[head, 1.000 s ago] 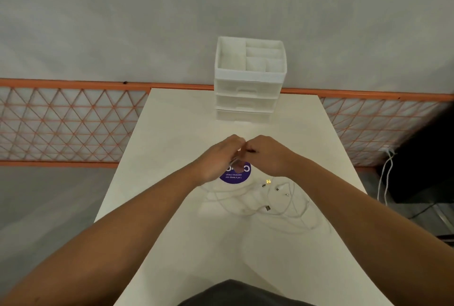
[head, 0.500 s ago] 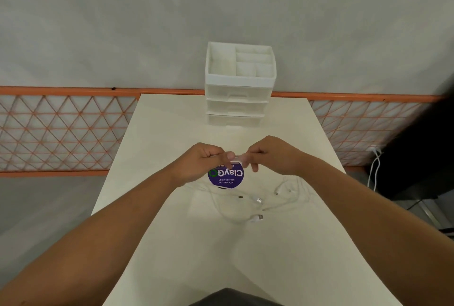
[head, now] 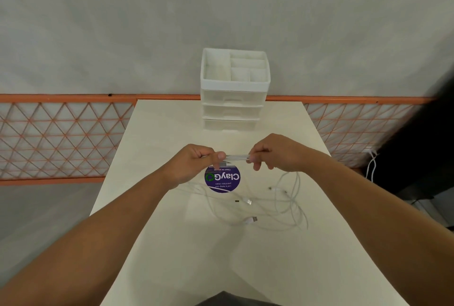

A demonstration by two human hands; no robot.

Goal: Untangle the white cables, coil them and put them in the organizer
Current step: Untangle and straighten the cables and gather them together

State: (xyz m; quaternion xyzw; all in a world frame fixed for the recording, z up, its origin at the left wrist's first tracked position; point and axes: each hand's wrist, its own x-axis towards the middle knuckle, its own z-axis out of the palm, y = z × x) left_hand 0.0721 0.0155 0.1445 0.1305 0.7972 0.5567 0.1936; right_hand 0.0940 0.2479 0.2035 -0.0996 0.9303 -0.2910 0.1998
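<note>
We hold a short stretch of white cable (head: 237, 157) taut between our two hands above the counter (head: 172, 128), just in front of the purple sticker (head: 223, 179). Our left hand (head: 196, 163) has its grip clenched on one end of that stretch, thumb and curled fingers pinching it; our right hand (head: 272, 153) pinches the other end the same way. We judge the stretch is pulled straight so that we can see which strand it is and draw it free of the rest. It looks like more than one strand side by side there, though it is too fine to tell. The rest of the cables (head: 277, 209) lie in a loose tangle on the counter below and to the right of our hands, loops crossing one another, with several small plug ends (head: 253, 219) showing among them. A strand hangs from our right hand down into that heap, so what we hold is tied into the tangle, and nothing looks coiled yet. The organizer (head: 234, 84) stands at the far edge of the counter against the wall, well apart from the cables, its open top compartments facing up over three drawers; we see no cable in them. Keeping the tangle flat on the counter lets the loops slide apart as we pull, where lifting the whole heap would likely tighten the crossings.
</note>
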